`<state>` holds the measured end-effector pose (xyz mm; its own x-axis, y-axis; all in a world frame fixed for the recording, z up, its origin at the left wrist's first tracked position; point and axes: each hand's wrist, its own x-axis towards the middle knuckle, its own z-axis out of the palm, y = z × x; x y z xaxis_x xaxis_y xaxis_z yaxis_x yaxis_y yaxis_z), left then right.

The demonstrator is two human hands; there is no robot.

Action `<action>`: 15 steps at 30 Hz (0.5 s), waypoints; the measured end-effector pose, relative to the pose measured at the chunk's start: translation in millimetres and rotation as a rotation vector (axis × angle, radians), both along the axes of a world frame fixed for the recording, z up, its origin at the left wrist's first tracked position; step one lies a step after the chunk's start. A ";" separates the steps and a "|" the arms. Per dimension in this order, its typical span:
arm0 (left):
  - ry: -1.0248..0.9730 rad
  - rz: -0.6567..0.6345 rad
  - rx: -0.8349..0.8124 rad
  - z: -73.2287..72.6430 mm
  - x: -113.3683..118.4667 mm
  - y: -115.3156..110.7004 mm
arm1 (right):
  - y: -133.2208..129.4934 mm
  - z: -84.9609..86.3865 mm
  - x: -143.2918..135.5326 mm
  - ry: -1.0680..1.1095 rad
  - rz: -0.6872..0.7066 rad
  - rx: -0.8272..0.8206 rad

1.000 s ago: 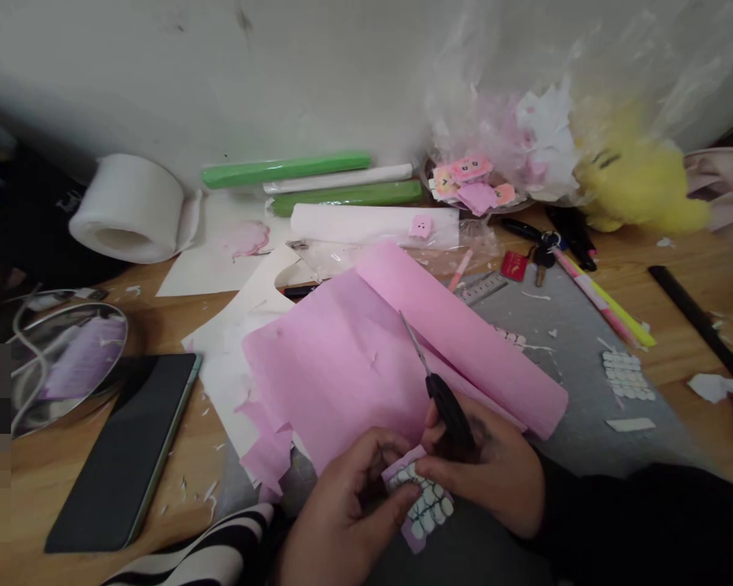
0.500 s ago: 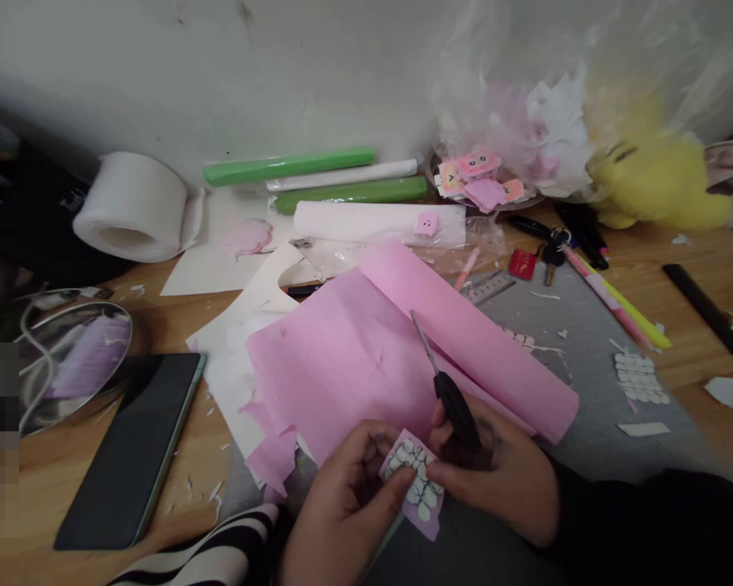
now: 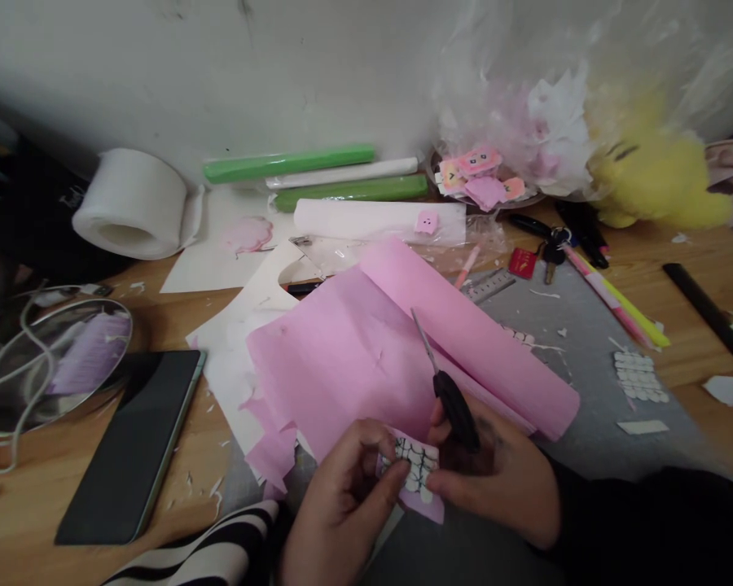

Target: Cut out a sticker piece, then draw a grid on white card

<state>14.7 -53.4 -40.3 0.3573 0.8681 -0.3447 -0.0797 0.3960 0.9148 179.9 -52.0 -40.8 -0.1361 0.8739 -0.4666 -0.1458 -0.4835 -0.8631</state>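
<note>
My left hand (image 3: 354,496) pinches a small piece of pink paper (image 3: 424,506), thumb on top. A white scalloped cutout (image 3: 420,468) with dark drawn lines lies against that paper. My right hand (image 3: 501,480) grips black-handled scissors (image 3: 455,407), their thin metal blades pointing up and away to the left. The right thumb touches the cutout's right edge; the other right fingers are partly hidden. Just beyond both hands spreads a partly unrolled sheet of pink crepe paper (image 3: 335,350), its roll (image 3: 464,334) slanting to the right.
A phone (image 3: 131,448) and a metal bowl (image 3: 128,325) with a cable are at left. Behind stand a toilet paper roll (image 3: 131,203) and green wrapped rolls (image 3: 351,193). Keys (image 3: 550,260), pens (image 3: 623,301) and another scalloped cutout (image 3: 640,376) lie at right on the grey mat (image 3: 580,415).
The pink piece with its white cutout has turned slightly counterclockwise between my fingers. My hands and the scissors have stayed nearly in place.
</note>
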 end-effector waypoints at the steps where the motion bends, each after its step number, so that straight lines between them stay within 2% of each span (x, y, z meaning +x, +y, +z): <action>1: 0.036 -0.009 0.032 0.1 -0.4 0.7 | -0.9 -0.7 -0.3 -0.012 0.004 -0.004; 4: 0.085 -0.036 0.082 -1.1 -0.5 1.7 | -1.9 -0.4 0.0 -0.061 0.041 -0.010; 10: 0.099 -0.049 -0.017 0.3 2.4 -1.7 | -0.5 1.4 0.4 -0.067 0.002 0.022; 15: 0.067 -0.242 -0.131 5.7 5.3 1.2 | -0.4 3.4 1.5 -0.067 0.110 0.023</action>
